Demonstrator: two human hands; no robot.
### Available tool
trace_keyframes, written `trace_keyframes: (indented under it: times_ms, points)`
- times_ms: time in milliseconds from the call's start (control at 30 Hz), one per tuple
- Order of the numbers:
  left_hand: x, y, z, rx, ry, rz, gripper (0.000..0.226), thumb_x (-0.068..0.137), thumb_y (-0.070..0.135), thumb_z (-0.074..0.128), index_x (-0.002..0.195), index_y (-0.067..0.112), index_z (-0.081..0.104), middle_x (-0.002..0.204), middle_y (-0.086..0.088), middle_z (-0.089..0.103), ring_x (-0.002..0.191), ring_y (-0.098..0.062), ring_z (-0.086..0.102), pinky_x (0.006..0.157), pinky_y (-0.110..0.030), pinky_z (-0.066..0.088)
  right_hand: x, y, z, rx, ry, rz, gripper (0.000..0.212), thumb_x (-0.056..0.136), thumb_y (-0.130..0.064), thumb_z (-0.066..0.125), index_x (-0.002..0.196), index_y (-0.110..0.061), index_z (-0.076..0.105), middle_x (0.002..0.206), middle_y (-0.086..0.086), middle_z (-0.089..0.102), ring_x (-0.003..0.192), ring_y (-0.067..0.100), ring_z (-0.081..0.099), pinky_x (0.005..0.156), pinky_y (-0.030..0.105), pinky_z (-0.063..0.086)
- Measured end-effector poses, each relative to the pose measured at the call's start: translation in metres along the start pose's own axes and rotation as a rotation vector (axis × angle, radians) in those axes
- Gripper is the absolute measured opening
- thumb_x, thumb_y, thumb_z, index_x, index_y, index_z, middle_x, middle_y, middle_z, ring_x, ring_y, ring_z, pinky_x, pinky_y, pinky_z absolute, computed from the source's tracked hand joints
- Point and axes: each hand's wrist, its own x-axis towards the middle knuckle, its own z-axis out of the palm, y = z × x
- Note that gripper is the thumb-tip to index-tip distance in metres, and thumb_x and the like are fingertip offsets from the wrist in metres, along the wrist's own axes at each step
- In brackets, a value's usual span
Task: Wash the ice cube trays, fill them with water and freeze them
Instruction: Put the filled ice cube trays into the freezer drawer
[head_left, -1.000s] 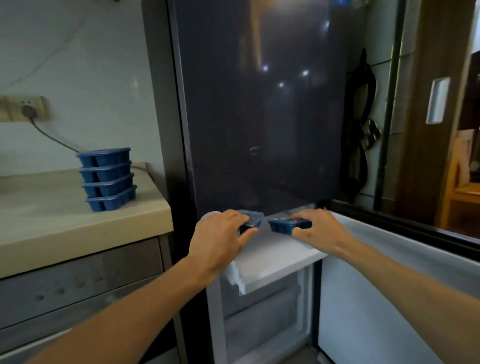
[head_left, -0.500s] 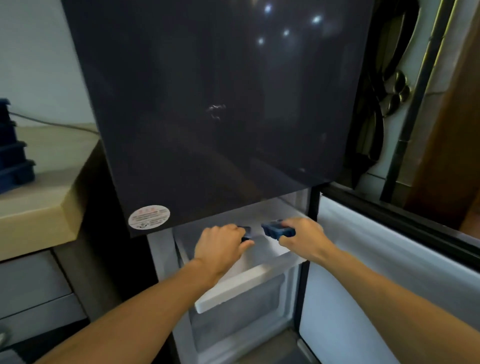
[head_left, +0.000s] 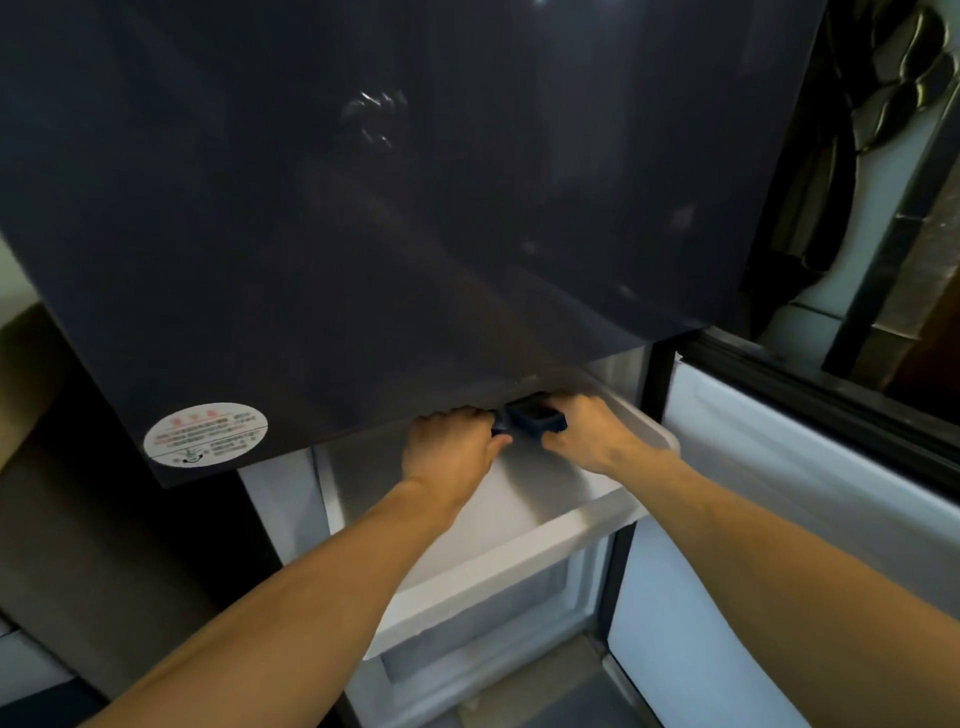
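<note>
A blue ice cube tray (head_left: 535, 419) is held over the pulled-out white freezer drawer (head_left: 524, 564), just under the lower edge of the dark fridge door (head_left: 395, 208). My left hand (head_left: 451, 453) grips the tray's left end and my right hand (head_left: 587, 434) grips its right end. Most of the tray is hidden by my fingers and the shadow under the door. Whether it holds water cannot be seen.
The freezer door (head_left: 779, 519) stands open to the right, its white inner side facing me. A second translucent drawer (head_left: 483, 654) sits shut below. A round sticker (head_left: 205, 434) marks the upper door's lower left corner. A counter edge (head_left: 26, 364) shows at far left.
My head has dropped and turned toward the freezer; the counter's tray stack has left view. Both hands moved the tray deeper into the drawer, under the upper door.
</note>
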Motion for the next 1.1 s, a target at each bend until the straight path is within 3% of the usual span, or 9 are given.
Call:
trace_keyframes:
  times_ms: [133, 300, 400, 467, 633, 767, 967, 1100]
  points:
    - [0.005, 0.01, 0.005, -0.07, -0.086, 0.005, 0.034, 0.096, 0.052, 0.056, 0.107, 0.024, 0.07, 0.107, -0.001, 0.072, 0.095, -0.026, 0.069, 0.068, -0.03, 0.037, 0.009, 0.006, 0.008, -0.124, -0.038, 0.007, 0.035, 0.089, -0.02, 0.069, 0.123, -0.011, 0.067, 0.125, 0.016, 0.068, 0.111, 0.039, 0.063, 0.089, 0.039, 0.053]
    - [0.003, 0.028, 0.012, -0.177, -0.238, 0.012, 0.013, 0.099, 0.021, 0.059, 0.102, 0.015, 0.069, 0.103, -0.01, 0.069, 0.094, -0.032, 0.068, 0.066, -0.034, 0.042, 0.009, 0.004, 0.009, -0.3, -0.023, -0.01, 0.035, 0.097, -0.014, 0.055, 0.131, -0.012, 0.062, 0.14, 0.018, 0.055, 0.123, 0.04, 0.054, 0.101, 0.044, 0.048]
    - [0.006, 0.032, 0.015, -0.26, -0.251, -0.024, 0.017, 0.099, 0.011, 0.054, 0.109, 0.012, 0.068, 0.109, -0.013, 0.067, 0.099, -0.034, 0.065, 0.071, -0.039, 0.046, 0.004, 0.004, 0.008, -0.429, 0.029, -0.002, 0.044, 0.097, -0.013, 0.053, 0.141, -0.013, 0.054, 0.144, 0.019, 0.046, 0.133, 0.042, 0.041, 0.107, 0.047, 0.044]
    - [0.009, 0.031, 0.017, -0.3, -0.251, -0.043, 0.023, 0.099, 0.007, 0.05, 0.115, 0.012, 0.067, 0.115, -0.014, 0.066, 0.105, -0.035, 0.064, 0.079, -0.041, 0.051, 0.001, 0.004, 0.008, -0.464, 0.076, 0.005, 0.043, 0.096, -0.013, 0.055, 0.139, -0.011, 0.055, 0.139, 0.02, 0.047, 0.129, 0.042, 0.043, 0.103, 0.047, 0.045]
    - [0.014, 0.025, 0.023, -0.347, -0.252, -0.066, 0.031, 0.097, 0.003, 0.049, 0.123, 0.011, 0.064, 0.124, -0.012, 0.066, 0.114, -0.032, 0.063, 0.09, -0.038, 0.051, -0.001, 0.005, 0.011, -0.279, 0.02, -0.013, 0.028, 0.098, -0.013, 0.057, 0.124, -0.007, 0.065, 0.131, 0.019, 0.058, 0.112, 0.039, 0.059, 0.093, 0.043, 0.05]
    - [0.019, 0.021, 0.02, -0.398, -0.295, -0.026, 0.039, 0.097, 0.005, 0.051, 0.135, 0.012, 0.058, 0.138, -0.01, 0.06, 0.124, -0.03, 0.058, 0.097, -0.033, 0.045, -0.002, 0.005, 0.01, -0.202, -0.023, -0.003, 0.028, 0.098, -0.017, 0.06, 0.124, -0.009, 0.065, 0.132, 0.016, 0.062, 0.115, 0.038, 0.06, 0.097, 0.043, 0.051]
    - [0.011, 0.016, 0.016, -0.393, -0.454, -0.001, 0.068, 0.099, 0.014, 0.051, 0.159, 0.016, 0.019, 0.165, -0.009, 0.019, 0.143, -0.033, 0.037, 0.113, -0.046, 0.037, -0.016, -0.002, 0.001, -0.196, -0.023, -0.031, 0.032, 0.095, -0.007, 0.057, 0.126, -0.008, 0.064, 0.135, 0.016, 0.059, 0.118, 0.038, 0.058, 0.1, 0.044, 0.049]
    - [-0.009, 0.01, -0.004, -0.435, -0.411, 0.037, 0.06, 0.1, 0.022, 0.056, 0.154, 0.02, 0.03, 0.158, -0.007, 0.029, 0.136, -0.033, 0.044, 0.109, -0.049, 0.041, -0.038, -0.015, -0.01, -0.236, 0.004, -0.025, 0.024, 0.099, -0.013, 0.055, 0.119, -0.012, 0.069, 0.125, 0.012, 0.063, 0.108, 0.033, 0.061, 0.093, 0.043, 0.052]
